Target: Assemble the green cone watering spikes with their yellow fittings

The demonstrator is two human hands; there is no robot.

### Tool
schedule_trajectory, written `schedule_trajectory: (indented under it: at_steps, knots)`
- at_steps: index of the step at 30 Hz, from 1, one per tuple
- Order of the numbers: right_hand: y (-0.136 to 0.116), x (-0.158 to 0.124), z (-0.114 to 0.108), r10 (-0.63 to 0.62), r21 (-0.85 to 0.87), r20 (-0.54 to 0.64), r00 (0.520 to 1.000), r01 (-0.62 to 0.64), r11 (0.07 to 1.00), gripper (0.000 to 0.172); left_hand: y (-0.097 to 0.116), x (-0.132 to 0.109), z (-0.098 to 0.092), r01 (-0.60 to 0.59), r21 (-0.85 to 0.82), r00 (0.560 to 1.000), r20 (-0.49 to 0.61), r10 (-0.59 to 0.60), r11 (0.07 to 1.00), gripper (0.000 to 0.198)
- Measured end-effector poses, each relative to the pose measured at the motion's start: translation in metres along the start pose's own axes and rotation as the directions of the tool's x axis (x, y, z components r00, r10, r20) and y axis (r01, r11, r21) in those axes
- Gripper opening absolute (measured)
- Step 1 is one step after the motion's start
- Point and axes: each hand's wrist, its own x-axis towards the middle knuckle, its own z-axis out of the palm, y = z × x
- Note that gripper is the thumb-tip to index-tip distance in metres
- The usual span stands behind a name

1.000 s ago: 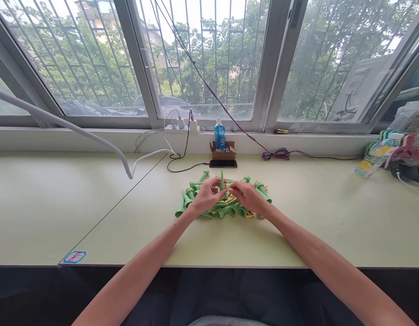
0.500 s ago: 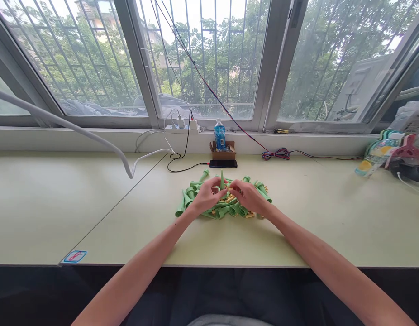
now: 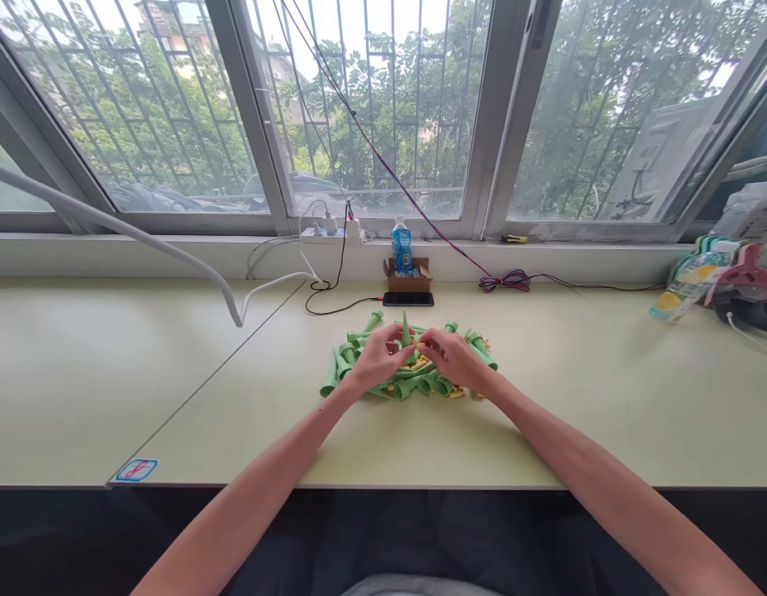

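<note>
A heap of green cone-shaped plastic spikes [image 3: 414, 382] mixed with small yellow pieces lies on the pale green table [image 3: 545, 430]. My left hand [image 3: 374, 360] is closed around one green cone [image 3: 405, 329], which stands upright with its tip up. My right hand [image 3: 455, 358] sits just to the right, fingers pinched close to the cone's base. What the right fingers hold is too small to make out. Both hands rest over the middle of the heap.
Behind the heap lie a black phone [image 3: 408, 299] and a small cardboard box with a blue bottle [image 3: 402, 247]. Cables [image 3: 504, 282] run along the sill. A white hose [image 3: 172, 252] crosses the left. Bottles and bags [image 3: 712, 281] stand at the far right.
</note>
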Motion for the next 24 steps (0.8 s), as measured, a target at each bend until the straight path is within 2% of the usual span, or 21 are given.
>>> schedule_trajectory:
  at_steps: [7, 15, 24]
  knots:
    - [0.0013, 0.0000, 0.0010, 0.027, -0.085, -0.002, 1.000, -0.027, 0.996, 0.033, -0.0009, -0.0005, 0.0003, -0.030, 0.018, 1.000, 0.011, 0.030, 0.999, 0.033]
    - [0.0006, -0.0003, -0.0004, -0.001, 0.038, 0.001, 1.000, 0.001, 0.999, 0.017, 0.0000, -0.0005, 0.0006, -0.021, -0.011, 1.000, 0.008, 0.021, 1.000, 0.032]
    - [0.0045, 0.0003, 0.0019, -0.018, -0.031, 0.017, 1.000, 0.019, 0.999, 0.026, -0.0002, -0.0012, 0.0002, -0.021, 0.005, 0.999, 0.032, 0.020, 1.000, 0.024]
